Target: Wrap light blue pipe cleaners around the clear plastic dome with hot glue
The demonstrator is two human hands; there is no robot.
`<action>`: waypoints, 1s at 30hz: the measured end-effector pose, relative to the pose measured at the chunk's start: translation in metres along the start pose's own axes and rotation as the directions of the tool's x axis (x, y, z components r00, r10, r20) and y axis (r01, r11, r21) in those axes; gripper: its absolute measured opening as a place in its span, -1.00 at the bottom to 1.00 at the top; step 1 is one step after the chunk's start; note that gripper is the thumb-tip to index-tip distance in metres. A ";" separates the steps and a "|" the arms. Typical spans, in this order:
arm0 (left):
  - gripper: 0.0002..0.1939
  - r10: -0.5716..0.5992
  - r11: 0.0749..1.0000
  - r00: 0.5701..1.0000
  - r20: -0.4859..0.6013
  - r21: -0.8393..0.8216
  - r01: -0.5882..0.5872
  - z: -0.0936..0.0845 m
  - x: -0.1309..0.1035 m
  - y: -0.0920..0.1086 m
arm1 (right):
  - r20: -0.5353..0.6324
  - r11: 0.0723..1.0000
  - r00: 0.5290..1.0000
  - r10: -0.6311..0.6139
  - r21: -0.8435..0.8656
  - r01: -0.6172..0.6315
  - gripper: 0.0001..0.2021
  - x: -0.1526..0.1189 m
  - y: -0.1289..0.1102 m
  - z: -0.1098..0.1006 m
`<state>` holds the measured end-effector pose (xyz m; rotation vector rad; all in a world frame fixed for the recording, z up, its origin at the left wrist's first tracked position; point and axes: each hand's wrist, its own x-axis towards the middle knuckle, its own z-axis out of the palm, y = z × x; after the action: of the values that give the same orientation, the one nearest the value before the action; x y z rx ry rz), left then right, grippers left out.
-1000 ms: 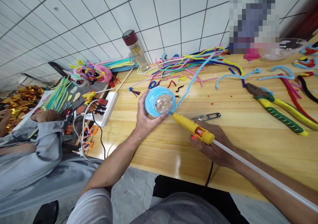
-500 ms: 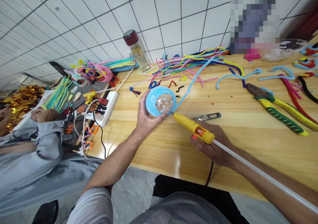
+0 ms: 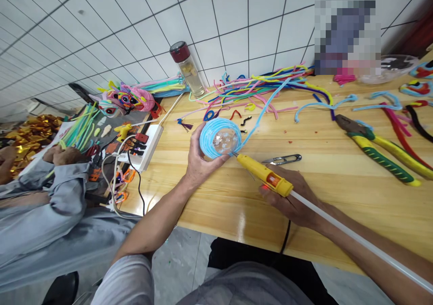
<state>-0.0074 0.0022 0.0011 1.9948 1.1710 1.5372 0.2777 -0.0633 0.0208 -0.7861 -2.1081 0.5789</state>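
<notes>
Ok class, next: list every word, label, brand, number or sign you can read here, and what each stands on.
None can be read.
Red marks on the white sheet at the left: too small and blurred to read.
Yellow glue gun, pliers, bottle: no lettering can be made out.

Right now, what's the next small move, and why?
Probably squeeze out a dab where the light-blue strand leaves the coil: the right grip has the yellow glue gun aimed there, the left grip holds the coil, and the strand trails away.
</notes>
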 end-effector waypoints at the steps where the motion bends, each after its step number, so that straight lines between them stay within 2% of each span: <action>1: 0.07 0.001 1.000 1.000 0.000 0.000 -0.001 0.000 0.000 0.000 | -0.011 1.000 1.000 0.004 0.004 -0.004 -0.84 0.000 0.000 0.001; 5: 0.06 0.008 1.000 1.000 0.001 0.002 -0.008 0.000 0.000 0.001 | -0.057 0.999 0.998 0.013 0.033 -0.011 -0.82 0.001 -0.003 0.002; 10: 0.07 -0.001 1.000 1.000 0.006 0.003 0.001 0.000 -0.001 0.000 | 0.005 1.000 1.000 0.017 0.017 -0.017 -0.80 0.002 -0.003 -0.002; 19: 0.07 0.002 1.000 1.000 0.012 0.007 -0.002 0.000 -0.001 -0.002 | 0.016 1.000 1.000 0.019 -0.013 -0.018 -0.80 0.002 -0.004 -0.003; 30: 0.08 -0.015 1.000 1.000 0.009 0.015 0.015 -0.001 -0.001 0.000 | -0.082 1.000 0.997 0.006 0.019 -0.004 -0.78 0.000 -0.001 0.006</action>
<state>-0.0082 0.0011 0.0006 1.9961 1.1947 1.5150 0.2729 -0.0646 0.0178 -0.7917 -2.0232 0.5594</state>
